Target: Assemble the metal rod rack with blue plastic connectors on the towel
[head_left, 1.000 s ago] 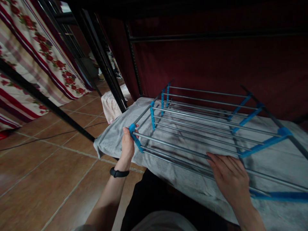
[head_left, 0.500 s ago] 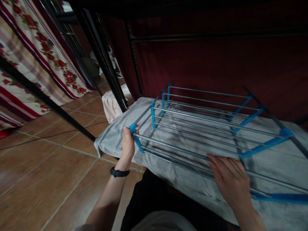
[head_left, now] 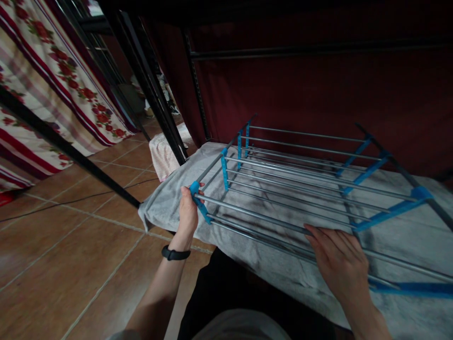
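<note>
Almost nothing has changed since a second ago: we still hold the rack [head_left: 300,184], which lies on the grey cloth [head_left: 166,203] over the bed. Our left hand [head_left: 187,213] stays clenched round its near-left blue corner. Our right hand [head_left: 341,264] rests flat, its fingers [head_left: 320,240] spread open across the front rods, gripping nothing.

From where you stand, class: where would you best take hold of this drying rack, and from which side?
Probably by the blue corner joint of the drying rack, from the near left, as the left hand does; the thin rods flex, so the right hand only steadies.
</note>
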{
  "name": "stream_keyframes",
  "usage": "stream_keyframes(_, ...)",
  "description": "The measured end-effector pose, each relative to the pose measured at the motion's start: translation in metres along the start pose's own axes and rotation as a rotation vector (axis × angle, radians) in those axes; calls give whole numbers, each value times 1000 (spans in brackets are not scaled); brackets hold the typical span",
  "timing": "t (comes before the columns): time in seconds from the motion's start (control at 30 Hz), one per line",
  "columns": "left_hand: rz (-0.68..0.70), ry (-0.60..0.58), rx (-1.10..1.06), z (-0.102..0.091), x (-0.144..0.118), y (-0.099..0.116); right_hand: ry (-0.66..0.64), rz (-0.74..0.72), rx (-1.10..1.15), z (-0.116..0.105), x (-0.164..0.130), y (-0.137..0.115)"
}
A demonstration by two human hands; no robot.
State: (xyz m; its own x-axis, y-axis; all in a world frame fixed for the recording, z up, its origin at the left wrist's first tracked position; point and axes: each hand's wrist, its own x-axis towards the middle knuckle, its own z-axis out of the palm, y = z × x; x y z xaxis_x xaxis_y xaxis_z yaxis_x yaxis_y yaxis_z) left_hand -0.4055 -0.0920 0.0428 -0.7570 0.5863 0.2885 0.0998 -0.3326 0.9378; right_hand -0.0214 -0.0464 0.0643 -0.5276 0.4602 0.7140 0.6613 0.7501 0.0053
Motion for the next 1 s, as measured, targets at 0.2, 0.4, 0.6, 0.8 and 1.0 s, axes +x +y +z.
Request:
stream_keyframes(0.2,-19,-6,0,0,0,0,-5,-2,10,0,0,2)
stream_keyframes(0.4,-19,-7,9,-1,0,0,-14,-20,15,0,2,3)
stream_keyframes(0.6,-20,-15,32,-1,-1,1,-52,-30,1,-3,3,5)
stream_keyframes(0.8,-14,-19,39,1,-2,5,-84,-43,8,-5,13,7)
stream_keyframes(1.0,-24,-11,50,1,-3,5,-141,-38,17,2,2,7)
